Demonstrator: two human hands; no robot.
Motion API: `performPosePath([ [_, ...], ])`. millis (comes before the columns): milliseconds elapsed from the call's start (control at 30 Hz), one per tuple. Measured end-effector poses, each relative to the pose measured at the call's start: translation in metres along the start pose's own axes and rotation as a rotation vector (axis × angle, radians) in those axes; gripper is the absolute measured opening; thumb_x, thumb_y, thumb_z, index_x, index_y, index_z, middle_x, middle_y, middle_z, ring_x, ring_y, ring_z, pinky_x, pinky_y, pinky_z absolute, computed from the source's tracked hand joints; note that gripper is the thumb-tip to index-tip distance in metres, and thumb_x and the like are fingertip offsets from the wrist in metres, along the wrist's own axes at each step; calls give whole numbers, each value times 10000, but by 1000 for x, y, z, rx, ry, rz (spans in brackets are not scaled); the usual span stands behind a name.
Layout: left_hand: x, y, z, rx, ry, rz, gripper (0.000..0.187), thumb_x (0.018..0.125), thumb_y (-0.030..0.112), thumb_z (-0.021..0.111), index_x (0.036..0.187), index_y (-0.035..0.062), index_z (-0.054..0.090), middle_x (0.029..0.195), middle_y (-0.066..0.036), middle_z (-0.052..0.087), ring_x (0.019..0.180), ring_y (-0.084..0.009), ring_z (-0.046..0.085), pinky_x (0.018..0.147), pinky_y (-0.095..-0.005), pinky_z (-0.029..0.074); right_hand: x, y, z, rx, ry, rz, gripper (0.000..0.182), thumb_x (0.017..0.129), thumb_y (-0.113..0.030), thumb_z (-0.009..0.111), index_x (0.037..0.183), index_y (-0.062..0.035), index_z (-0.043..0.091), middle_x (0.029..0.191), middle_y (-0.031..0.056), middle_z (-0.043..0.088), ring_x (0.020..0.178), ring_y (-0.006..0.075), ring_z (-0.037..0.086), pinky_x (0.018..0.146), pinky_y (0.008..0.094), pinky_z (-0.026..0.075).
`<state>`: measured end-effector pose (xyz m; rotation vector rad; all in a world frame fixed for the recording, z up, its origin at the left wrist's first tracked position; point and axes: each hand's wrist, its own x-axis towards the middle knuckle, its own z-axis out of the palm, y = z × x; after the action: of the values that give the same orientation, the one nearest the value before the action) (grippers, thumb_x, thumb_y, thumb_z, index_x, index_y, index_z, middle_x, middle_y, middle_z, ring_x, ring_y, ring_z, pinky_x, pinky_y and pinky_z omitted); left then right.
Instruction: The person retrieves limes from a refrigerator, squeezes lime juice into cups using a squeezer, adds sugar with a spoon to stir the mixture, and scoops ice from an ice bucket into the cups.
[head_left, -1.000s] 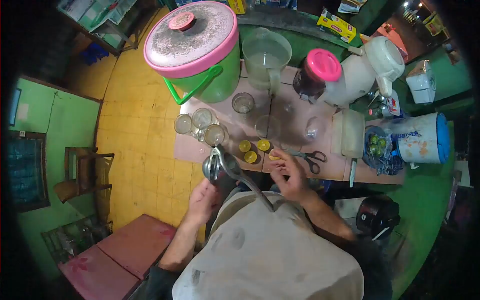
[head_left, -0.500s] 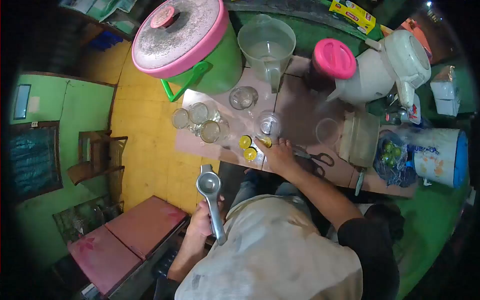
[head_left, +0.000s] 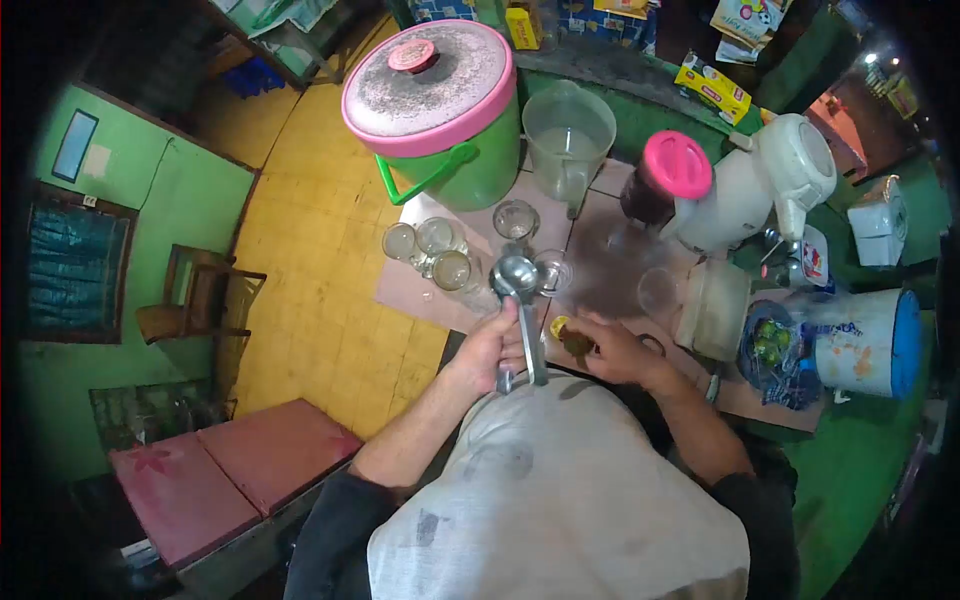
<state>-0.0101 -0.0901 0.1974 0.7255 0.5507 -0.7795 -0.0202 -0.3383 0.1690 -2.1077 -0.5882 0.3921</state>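
Observation:
My left hand (head_left: 487,352) is wrapped round the handles of a metal citrus squeezer (head_left: 528,325), whose round head lies over the table near the glasses. My right hand (head_left: 622,352) pinches a dark green citrus half (head_left: 575,342) just right of the squeezer. Beside its fingertips a yellow cut citrus face (head_left: 558,326) shows. Clear glasses (head_left: 452,268) stand together left of the squeezer head, and another glass (head_left: 516,220) stands behind it. A small clear cup (head_left: 553,272) is right of the head.
At the back are a green bucket with a pink-rimmed lid (head_left: 428,85), a clear pitcher (head_left: 568,140), a pink-lidded jug (head_left: 677,168) and a white thermos (head_left: 745,190). To the right, scissors (head_left: 650,346), a plastic container (head_left: 715,305), a bag of green citrus (head_left: 772,345) and a white pail (head_left: 860,345).
My left hand has brought the squeezer up and right, over the table. My right hand has lifted a citrus half and drawn back toward my body. The view has shifted.

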Motion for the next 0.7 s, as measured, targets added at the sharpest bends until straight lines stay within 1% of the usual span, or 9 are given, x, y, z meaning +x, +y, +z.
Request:
performPosePath([
  [33, 12, 2, 8, 23, -94, -26, 434, 933, 600, 521, 746, 212, 469, 532, 114, 301, 408, -22, 273, 351, -202, 206, 1, -32, -27, 33, -211, 52, 435, 806, -155, 687, 1226, -103, 584, 1135, 198, 569, 1073, 389, 561, 918, 429, 460],
  [167, 42, 2, 27, 97, -163, -143, 392, 955, 578, 505, 865, 197, 496, 575, 104, 301, 452, -34, 259, 394, -219, 210, 7, -42, -42, 193, -207, -55, 404, 826, -83, 669, 1220, -89, 582, 1120, 134, 586, 1037, 290, 598, 889, 388, 473],
  [233, 46, -1, 24, 121, -181, -180, 380, 967, 568, 487, 925, 192, 515, 587, 99, 321, 456, -36, 267, 400, -220, 223, 15, -49, -50, 802, 48, 69, 382, 844, -18, 650, 1211, -57, 548, 1095, 72, 584, 1011, 173, 593, 872, 333, 481],
  [300, 47, -2, 20, 158, -215, -268, 345, 1012, 498, 430, 1070, 177, 547, 642, 79, 408, 469, -51, 295, 416, -223, 254, 28, -52, -57, 835, 243, 35, 376, 845, -7, 656, 1197, -50, 530, 1089, 56, 576, 1004, 141, 582, 869, 313, 484],
  [333, 47, -4, 20, 160, -218, -274, 345, 1012, 498, 430, 1070, 177, 547, 642, 79, 408, 469, -51, 295, 416, -223, 254, 32, -52, -60, 867, 434, -1, 373, 845, 4, 662, 1184, -44, 513, 1083, 39, 568, 998, 109, 572, 866, 294, 487],
  [367, 46, -6, 22, 271, -189, -198, 319, 1022, 461, 418, 1063, 171, 544, 664, 70, 435, 473, -56, 313, 413, -226, 264, 37, -45, -58, 866, 438, 2, 373, 845, 4, 662, 1184, -44, 513, 1083, 39, 568, 998, 109, 572, 866, 294, 487],
  [533, 54, -3, 15, 467, -157, -76, 267, 1039, 383, 392, 1066, 153, 525, 722, 37, 495, 486, -71, 370, 403, -238, 306, 65, -19, -27, 291, 442, -37, 355, 818, -74, 717, 1106, -55, 511, 1009, 81, 632, 1015, 142, 594, 831, 311, 488],
  [667, 53, 13, 12, 424, -145, -14, 253, 1054, 346, 373, 1028, 135, 509, 717, 14, 498, 433, -85, 367, 366, -223, 306, 80, 0, -6, -116, 497, -83, 250, 766, -119, 749, 953, -51, 597, 833, 95, 635, 906, 257, 606, 779, 380, 487],
  [700, 49, 16, 13, 499, -122, 12, 250, 1056, 339, 372, 1029, 133, 510, 720, 11, 501, 432, -85, 370, 364, -226, 306, 83, -2, -3, -94, 539, -124, 239, 770, -118, 740, 971, -56, 627, 898, 106, 636, 878, 301, 584, 763, 415, 477],
])
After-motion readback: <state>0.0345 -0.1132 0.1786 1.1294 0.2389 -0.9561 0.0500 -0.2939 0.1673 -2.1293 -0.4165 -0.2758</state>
